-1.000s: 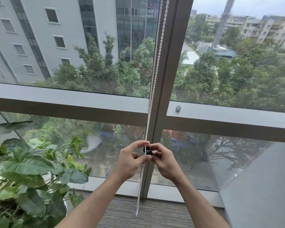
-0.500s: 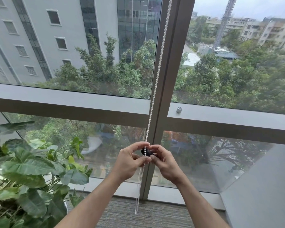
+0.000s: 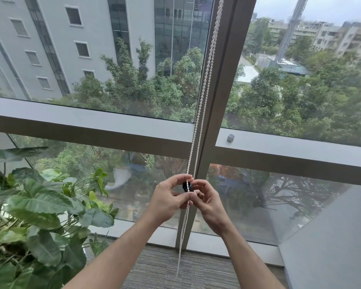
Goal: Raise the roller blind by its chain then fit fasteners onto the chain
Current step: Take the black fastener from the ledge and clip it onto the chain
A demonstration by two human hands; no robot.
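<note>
A leafy potted plant [image 3: 35, 207] is filling the lower left corner. To its right, the left hand [image 3: 168, 200] is curling its thumb and forefinger around a small black fastener [image 3: 186, 186], which is sitting right on the white bead chain [image 3: 199, 113]. The chain is hanging down in front of the vertical window mullion [image 3: 223, 84], passing between both hands and trailing to the carpet [image 3: 175, 272]. The right hand [image 3: 208, 202] is meeting the left, its fingertips pinching the same fastener from the other side. A small grey knob [image 3: 230, 137] is sitting on the window rail further right.
</note>
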